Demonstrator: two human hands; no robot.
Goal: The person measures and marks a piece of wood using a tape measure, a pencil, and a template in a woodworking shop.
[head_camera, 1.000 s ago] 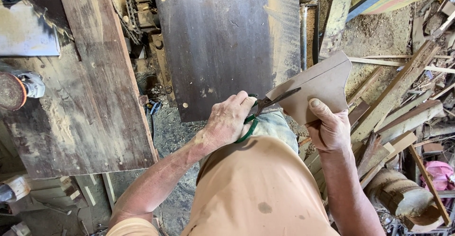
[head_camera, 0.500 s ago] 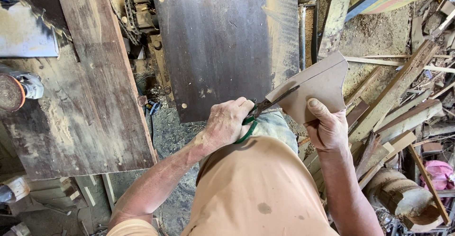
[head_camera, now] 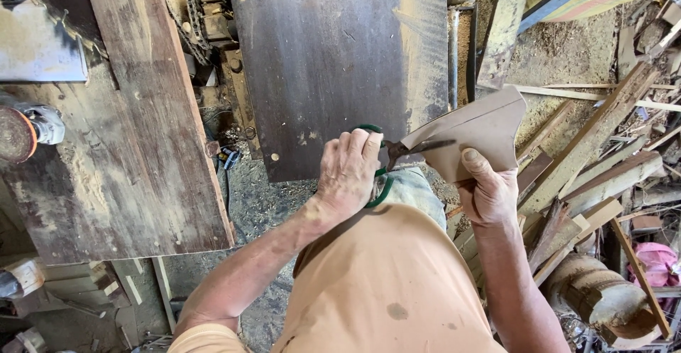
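Above the lap, scissors (head_camera: 404, 151) point right into cardboard (head_camera: 475, 129).

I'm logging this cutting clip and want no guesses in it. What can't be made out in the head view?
- Scissors: the green handles sit mostly inside the left hand; the blade tips are lost against the brown sheet.
- Brown sheet: its lower edge is covered by the right hand.
- Round disc at the left: cut off by the frame edge.
- Log: partly under wood scraps.

A rough woodworking shop: sawdust-coated saw table (head_camera: 333, 62), worn planks (head_camera: 142, 147), and scattered timber offcuts (head_camera: 603, 175).
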